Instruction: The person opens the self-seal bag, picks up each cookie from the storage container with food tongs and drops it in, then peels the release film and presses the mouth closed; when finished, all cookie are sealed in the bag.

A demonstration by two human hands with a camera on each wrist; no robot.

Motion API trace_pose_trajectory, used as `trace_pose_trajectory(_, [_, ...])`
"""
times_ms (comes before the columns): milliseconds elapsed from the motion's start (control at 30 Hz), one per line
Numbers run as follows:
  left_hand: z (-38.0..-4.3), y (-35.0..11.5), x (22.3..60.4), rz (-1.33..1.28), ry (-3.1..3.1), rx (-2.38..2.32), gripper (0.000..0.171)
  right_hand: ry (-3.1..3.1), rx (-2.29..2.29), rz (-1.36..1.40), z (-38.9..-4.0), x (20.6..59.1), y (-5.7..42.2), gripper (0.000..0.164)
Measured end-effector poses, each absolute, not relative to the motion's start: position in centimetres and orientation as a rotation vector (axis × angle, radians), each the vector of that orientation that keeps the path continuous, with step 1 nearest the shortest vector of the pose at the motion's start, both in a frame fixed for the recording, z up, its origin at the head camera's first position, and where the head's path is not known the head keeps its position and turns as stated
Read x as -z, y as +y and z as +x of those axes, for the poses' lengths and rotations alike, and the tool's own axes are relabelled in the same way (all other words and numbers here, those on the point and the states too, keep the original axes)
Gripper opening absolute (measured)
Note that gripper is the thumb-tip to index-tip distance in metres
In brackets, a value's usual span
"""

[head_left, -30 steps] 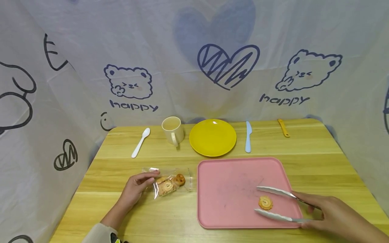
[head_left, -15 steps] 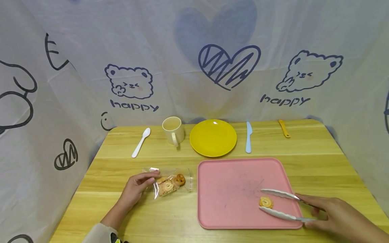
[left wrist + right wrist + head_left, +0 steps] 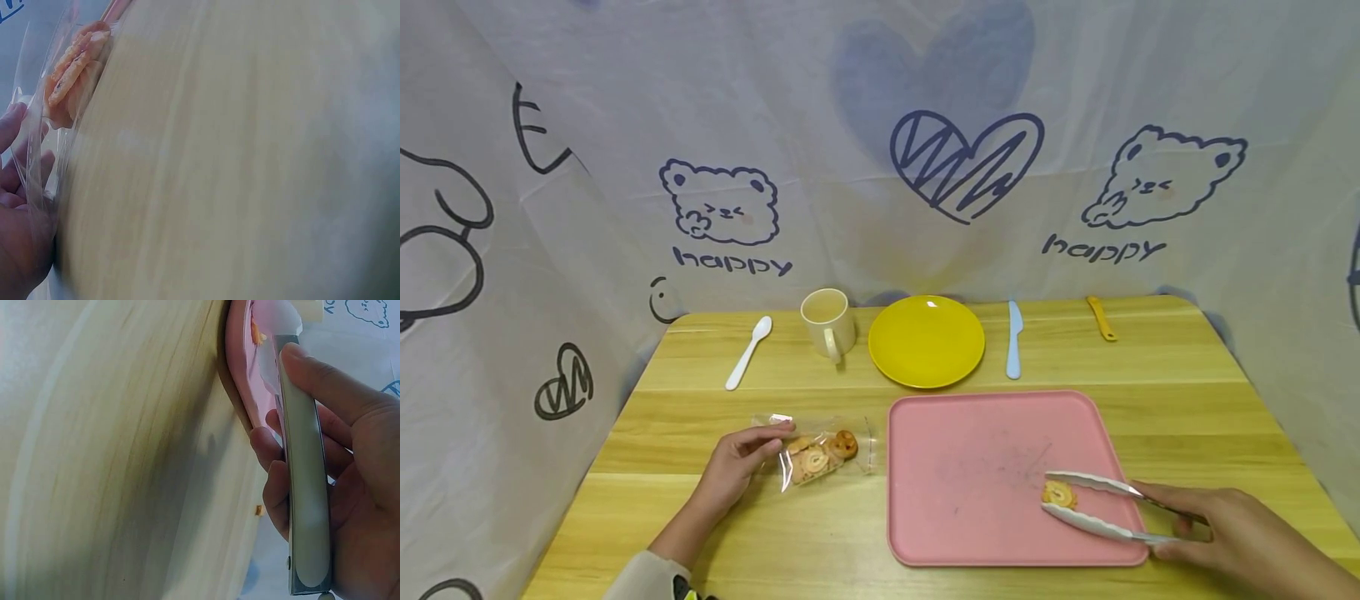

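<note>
My right hand grips a pair of metal tongs with pale, wavy tips. One tip lies on each side of a round cookie at the right of the pink tray. In the right wrist view, the thumb lies along the tongs' flat arm and the fingers curl round the other side. My left hand holds the left end of a clear plastic bag on the table. Several cookies show inside the bag; the left wrist view shows its plastic over the fingers.
Along the back stand a white spoon, a cream mug, a yellow plate, a light blue knife and a short yellow utensil handle. A printed cloth hangs behind the wooden table.
The tongs have shifted slightly right and their tips have drawn closer together around the cookie, which has moved slightly up and right. The left hand and bag have stayed in place.
</note>
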State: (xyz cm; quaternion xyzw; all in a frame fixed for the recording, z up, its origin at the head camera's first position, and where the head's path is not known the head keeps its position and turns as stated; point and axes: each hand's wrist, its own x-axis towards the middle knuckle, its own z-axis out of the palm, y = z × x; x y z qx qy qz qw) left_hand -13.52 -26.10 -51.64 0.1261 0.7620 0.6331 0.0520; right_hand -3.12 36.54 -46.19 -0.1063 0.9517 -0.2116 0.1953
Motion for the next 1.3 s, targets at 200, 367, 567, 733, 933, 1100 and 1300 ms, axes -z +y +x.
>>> trace_pose_trajectory(200, [-13.5,-26.1,51.7,0.387,2.318,-1.928,0.026,2.711,0.614,-0.336,-3.2,45.8,36.2,0.075])
trace_pose_trajectory(367, [-13.5,-26.0,51.6,0.379,2.314,-1.935,0.026,2.792,0.64,-0.468,-3.6,45.5,35.4,0.069])
trace_pose_trajectory(567, [-13.5,-26.0,51.6,0.369,2.321,-1.934,0.026,2.787,0.721,-0.57,-4.9,45.0,33.9,0.065])
trace_pose_trajectory(733, [-13.6,-26.0,51.6,0.385,2.308,-1.952,0.026,2.766,0.746,-0.607,-6.4,44.3,32.4,0.065])
trace_pose_trajectory(933, [-13.6,-25.9,51.7,0.391,2.313,-1.951,0.026,2.776,0.781,-0.723,-8.4,44.0,30.0,0.065])
trace_pose_trajectory(1100, [-13.6,-25.9,51.6,0.383,2.315,-1.946,0.026,2.757,0.828,-0.826,-10.3,44.1,28.0,0.066])
trace_pose_trajectory(1300, [-13.6,-26.0,51.6,0.384,2.313,-1.941,0.026,2.71,0.87,-0.865,-12.7,44.7,25.1,0.067])
